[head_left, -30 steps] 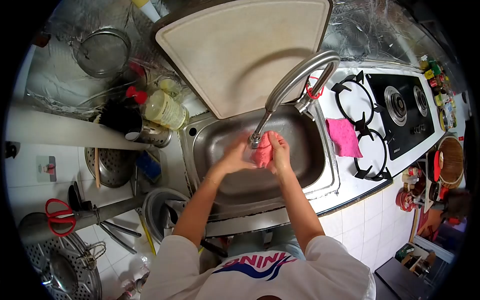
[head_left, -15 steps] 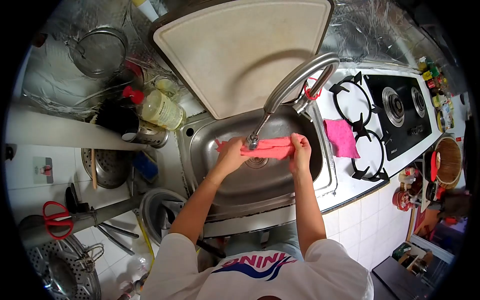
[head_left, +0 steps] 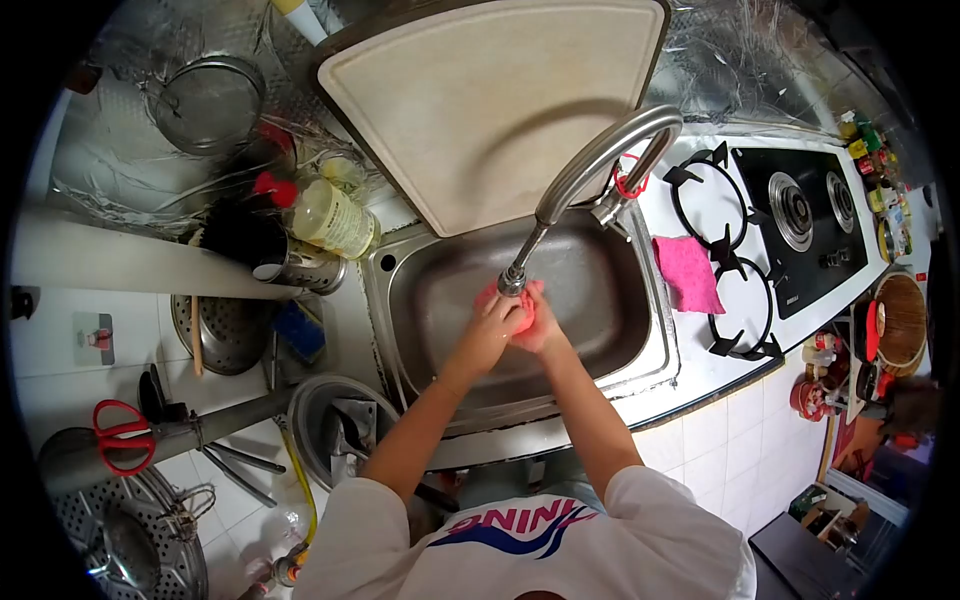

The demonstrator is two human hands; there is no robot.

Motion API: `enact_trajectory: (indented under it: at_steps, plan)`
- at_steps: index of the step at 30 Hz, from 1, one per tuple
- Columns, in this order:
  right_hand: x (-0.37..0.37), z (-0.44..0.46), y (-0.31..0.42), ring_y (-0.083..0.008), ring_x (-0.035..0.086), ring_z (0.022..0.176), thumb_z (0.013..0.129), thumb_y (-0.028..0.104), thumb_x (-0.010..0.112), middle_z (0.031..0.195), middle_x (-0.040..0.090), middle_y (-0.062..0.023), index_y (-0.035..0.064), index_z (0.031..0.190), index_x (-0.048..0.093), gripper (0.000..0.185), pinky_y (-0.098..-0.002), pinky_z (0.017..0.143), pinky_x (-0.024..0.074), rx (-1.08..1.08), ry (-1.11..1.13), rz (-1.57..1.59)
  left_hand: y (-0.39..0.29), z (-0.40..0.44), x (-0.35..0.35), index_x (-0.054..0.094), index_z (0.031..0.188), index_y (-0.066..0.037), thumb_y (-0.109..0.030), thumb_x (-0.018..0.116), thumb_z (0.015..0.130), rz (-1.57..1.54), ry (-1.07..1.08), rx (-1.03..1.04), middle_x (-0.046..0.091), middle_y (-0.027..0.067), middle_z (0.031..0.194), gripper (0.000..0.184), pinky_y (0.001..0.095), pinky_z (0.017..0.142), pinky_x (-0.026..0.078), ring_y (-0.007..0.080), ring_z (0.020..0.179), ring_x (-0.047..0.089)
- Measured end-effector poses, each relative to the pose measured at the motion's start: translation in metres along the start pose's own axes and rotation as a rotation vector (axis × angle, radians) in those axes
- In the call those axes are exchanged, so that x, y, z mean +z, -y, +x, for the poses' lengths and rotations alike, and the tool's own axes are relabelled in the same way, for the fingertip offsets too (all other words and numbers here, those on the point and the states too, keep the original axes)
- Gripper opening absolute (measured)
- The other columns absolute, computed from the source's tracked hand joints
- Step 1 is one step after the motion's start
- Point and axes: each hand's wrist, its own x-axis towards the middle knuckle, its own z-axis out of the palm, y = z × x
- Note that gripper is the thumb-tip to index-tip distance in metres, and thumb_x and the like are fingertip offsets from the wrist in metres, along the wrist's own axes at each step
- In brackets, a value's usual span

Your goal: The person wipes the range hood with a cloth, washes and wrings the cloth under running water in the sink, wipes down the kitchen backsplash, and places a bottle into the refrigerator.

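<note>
Beneath the faucet (head_left: 590, 165), my two hands are close together over the steel sink (head_left: 610, 270). A coral-pink cloth (head_left: 527, 312) is bunched between them, mostly hidden by fingers. My left hand (head_left: 490, 332) wraps it from the left, close under the spout. From the right, my right hand (head_left: 541, 325) closes around the same bundle. A second cloth, bright pink (head_left: 688, 274), lies on the counter right of the sink, touching neither hand.
A large cutting board (head_left: 480, 110) leans behind the sink. To the left stand a clear bottle with a red cap (head_left: 335, 218) and a pot (head_left: 325, 415). Right are burner grates (head_left: 742, 305) and a black gas stove (head_left: 800, 220). Red-handled scissors (head_left: 124, 437) hang at the left.
The coral-pink cloth was stretched between my hands and is now squeezed into a small bundle. My right hand has moved left to meet my left hand under the spout.
</note>
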Motion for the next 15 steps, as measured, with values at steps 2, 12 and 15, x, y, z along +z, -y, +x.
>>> enact_trajectory:
  at_steps: [2,12,15]
  plan:
    - [-0.044,0.022,0.02,-0.0345,0.058,0.104,0.091,0.018,0.044,0.112,0.061,-0.0153,0.0022,0.113,0.055,0.029,-0.0498,0.095,0.043,-0.138,0.056,0.055,-0.007,-0.009,0.007,0.057,0.099,-0.003,0.001,0.055,0.074,-0.017,-0.048,-0.01,0.053,0.0125,0.111,0.025,0.0422,0.092,0.041,0.034,0.105,0.05]
    - [0.012,-0.01,0.021,-0.0223,0.06,0.096,0.093,0.033,0.054,0.106,0.062,-0.0063,0.0098,0.114,0.053,0.031,-0.0425,0.084,0.0505,-0.059,-0.328,-0.226,0.003,-0.03,-0.005,0.056,0.102,0.001,0.004,0.056,0.077,-0.73,-0.348,-0.481,0.058,0.0088,0.103,0.026,0.0324,0.084,0.047,0.02,0.095,0.057]
    - [0.008,-0.016,0.013,-0.0242,0.057,0.102,0.093,0.038,0.052,0.115,0.058,-0.0049,0.0133,0.121,0.049,0.038,-0.047,0.087,0.0481,0.123,-0.384,-0.409,0.051,-0.03,0.025,0.058,0.105,0.001,-0.004,0.057,0.081,-1.004,-0.453,-0.65,0.061,0.0065,0.098,0.025,0.0304,0.081,0.049,0.0162,0.093,0.06]
